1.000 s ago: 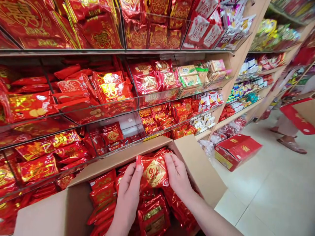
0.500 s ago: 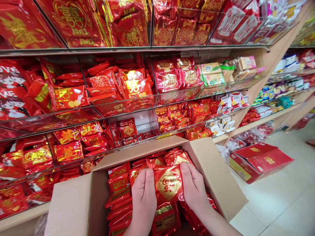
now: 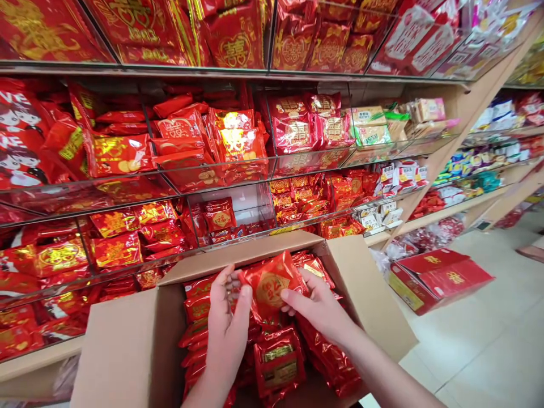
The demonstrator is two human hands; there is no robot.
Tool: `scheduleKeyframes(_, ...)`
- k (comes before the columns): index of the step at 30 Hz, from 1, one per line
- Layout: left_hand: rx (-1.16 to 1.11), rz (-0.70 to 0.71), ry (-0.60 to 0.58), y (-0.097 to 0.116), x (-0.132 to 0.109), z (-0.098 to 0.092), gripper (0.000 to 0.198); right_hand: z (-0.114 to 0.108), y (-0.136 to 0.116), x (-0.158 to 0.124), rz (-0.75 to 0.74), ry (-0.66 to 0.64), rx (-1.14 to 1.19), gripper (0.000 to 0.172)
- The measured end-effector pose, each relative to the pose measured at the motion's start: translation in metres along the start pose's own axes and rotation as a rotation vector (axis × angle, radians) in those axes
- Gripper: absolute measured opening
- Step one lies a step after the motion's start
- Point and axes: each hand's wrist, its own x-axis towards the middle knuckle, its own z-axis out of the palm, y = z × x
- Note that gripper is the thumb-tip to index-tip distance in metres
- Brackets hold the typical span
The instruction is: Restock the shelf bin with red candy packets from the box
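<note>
A shiny red snack packet [image 3: 271, 286] with a round gold emblem is tilted in my right hand [image 3: 318, 306], thumb on its front and fingers behind. Beside the packet's left edge is my left hand [image 3: 229, 323], thumb and curled fingers apart, gripping nothing. Both hands are over an open cardboard box [image 3: 114, 345] full of similar red packets. A stacked row of packets [image 3: 198, 334] lines the box's left side. One packet [image 3: 279, 362] lies with its back face up below my hands.
Behind the box rise shelves with a clear front rail [image 3: 238, 170], divided into bins of mostly red and gold packets. One bin [image 3: 250, 207] holds a few packets and shows its white back panel. A red carton [image 3: 442, 277] sits on the tiled floor at right.
The packet has turned from level to tilted and shifted slightly left and up. My left hand has loosened from its edge and opened, while the right keeps hold.
</note>
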Motion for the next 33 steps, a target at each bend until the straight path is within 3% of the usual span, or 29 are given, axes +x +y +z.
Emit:
scheduleKeyframes(2, 0.136, 0.041, -0.189, 0.006, -0.001, -0.009, 0.035, -0.002, -0.003, 0.0, -0.037, -0.089, -0.18, 0.013)
scheduleKeyframes(4, 0.13, -0.028, -0.3, 0.013, -0.006, -0.012, 0.029, 0.003, -0.003, -0.003, -0.074, -0.151, -0.22, 0.012)
scheduleKeyframes(7, -0.059, -0.128, -0.195, 0.021, -0.011, -0.014, 0.026, 0.02, -0.001, -0.008, -0.068, -0.201, -0.039, 0.024)
scheduleKeyframes(10, 0.081, 0.069, 0.001, 0.025, 0.003, -0.031, 0.029, 0.029, -0.012, 0.005, -0.081, -0.182, -0.028, 0.018)
scheduleKeyframes(13, 0.598, 0.388, 0.143, 0.023, 0.037, -0.067, 0.03, 0.024, -0.038, 0.046, -0.133, -0.121, -0.237, 0.017)
scheduleKeyframes(14, 0.766, 0.414, 0.129, 0.021, 0.05, -0.079, 0.025, 0.022, -0.046, 0.066, -0.122, -0.132, -0.324, 0.015)
scheduleKeyframes(17, 1.089, 0.322, 0.024, 0.01, 0.076, -0.1, 0.029, 0.02, -0.059, 0.13, -0.189, -0.119, -0.752, 0.016)
scheduleKeyframes(20, 1.323, 0.313, -0.029, 0.0, 0.082, -0.101, 0.033, 0.03, -0.052, 0.19, -0.224, -0.101, -0.959, 0.017)
scheduleKeyframes(24, 1.381, 0.339, 0.008, -0.003, 0.077, -0.096, 0.032, 0.054, -0.026, 0.242, -0.263, -0.208, -1.155, 0.017)
scheduleKeyframes(28, 1.357, 0.334, 0.007, 0.002, 0.075, -0.098, 0.029, 0.074, -0.005, 0.267, -0.263, -0.284, -1.281, 0.018)
scheduleKeyframes(33, 1.323, 0.316, -0.02, 0.002, 0.076, -0.099, 0.031, 0.081, 0.009, 0.276, -0.231, -0.121, -1.36, 0.038)
